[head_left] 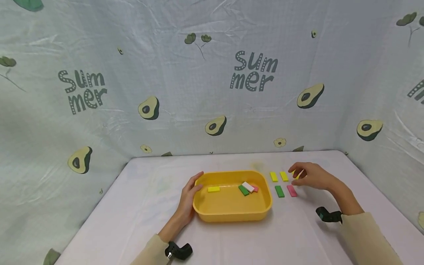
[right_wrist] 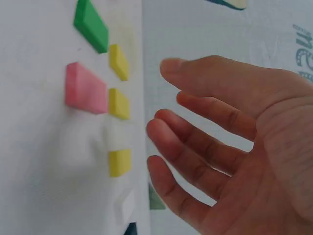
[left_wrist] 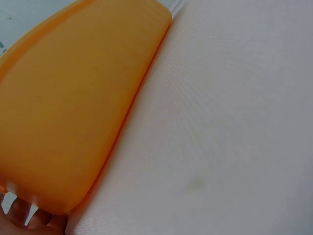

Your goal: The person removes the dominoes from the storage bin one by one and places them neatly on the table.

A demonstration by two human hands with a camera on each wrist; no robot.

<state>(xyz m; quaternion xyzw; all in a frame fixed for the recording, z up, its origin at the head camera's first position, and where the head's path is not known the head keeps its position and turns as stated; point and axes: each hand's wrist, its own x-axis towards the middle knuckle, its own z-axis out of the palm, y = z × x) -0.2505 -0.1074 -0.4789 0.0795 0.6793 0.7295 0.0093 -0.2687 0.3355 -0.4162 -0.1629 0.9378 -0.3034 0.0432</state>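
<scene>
My left hand [head_left: 188, 198] grips the left side of a yellow tray [head_left: 232, 218], thumb at the rim; its fingertips meet the tray [left_wrist: 73, 107] in the left wrist view. Inside lie a yellow block [head_left: 213, 189], a green block [head_left: 243, 190], a white block [head_left: 247, 187] and a pink one [head_left: 255, 188]. My right hand [head_left: 313, 176] hovers over a partly covered yellow block [head_left: 296, 176], its fingers loosely bent and holding nothing. Beneath and left of it are a pink block [head_left: 292, 190], a green block [head_left: 279, 191] and yellow blocks [head_left: 283, 176] [head_left: 273, 176].
A white cloth covers the table [head_left: 149, 187], with a printed curtain [head_left: 179, 84] rising behind it. The right wrist view shows a white block [right_wrist: 126, 206] beyond the yellow blocks, near a small dark object [right_wrist: 131, 229] at the bottom edge.
</scene>
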